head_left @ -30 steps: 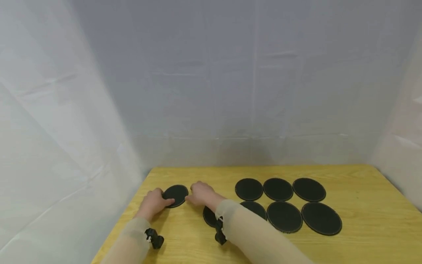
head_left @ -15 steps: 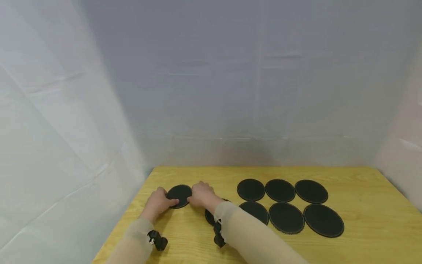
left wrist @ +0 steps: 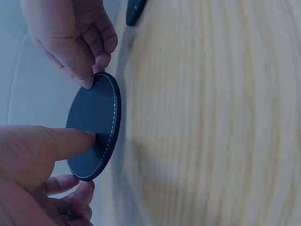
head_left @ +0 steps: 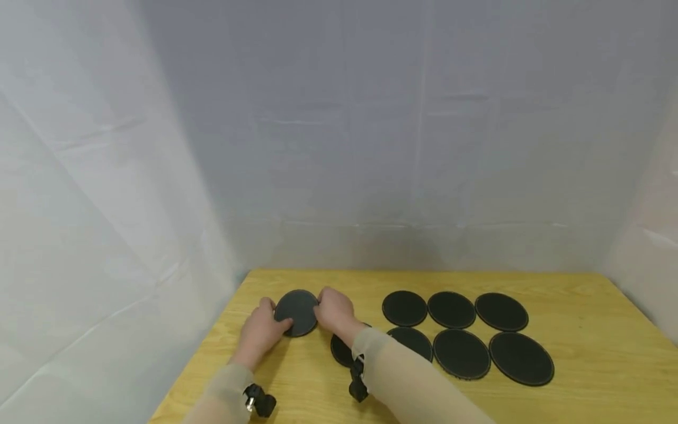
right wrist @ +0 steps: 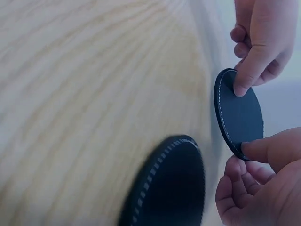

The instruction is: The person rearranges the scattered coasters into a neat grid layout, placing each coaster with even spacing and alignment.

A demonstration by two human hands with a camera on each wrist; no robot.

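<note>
A round black coaster (head_left: pixel 298 312) with pale stitching is lifted off the yellow wooden table (head_left: pixel 582 347) and tilted up. My left hand (head_left: pixel 263 328) pinches its left edge, thumb on the face. My right hand (head_left: pixel 333 309) pinches its right edge. The left wrist view shows the coaster (left wrist: pixel 94 127) nearly edge-on with the left thumb (left wrist: pixel 61 141) pressed on it and the right fingertips (left wrist: pixel 87 77) at its far rim. In the right wrist view the coaster (right wrist: pixel 240 113) is held between both hands, and another black coaster (right wrist: pixel 169 183) lies blurred on the wood below.
Several black coasters (head_left: pixel 461 333) lie in two rows on the table's right half, the front ones larger. One coaster (head_left: pixel 343 350) lies partly under my right forearm. White cloth walls close in the left, back and right sides.
Both hands closed on the coaster's edges and raised it from flat on the table to a tilted, lifted pose, shifting it slightly right.
</note>
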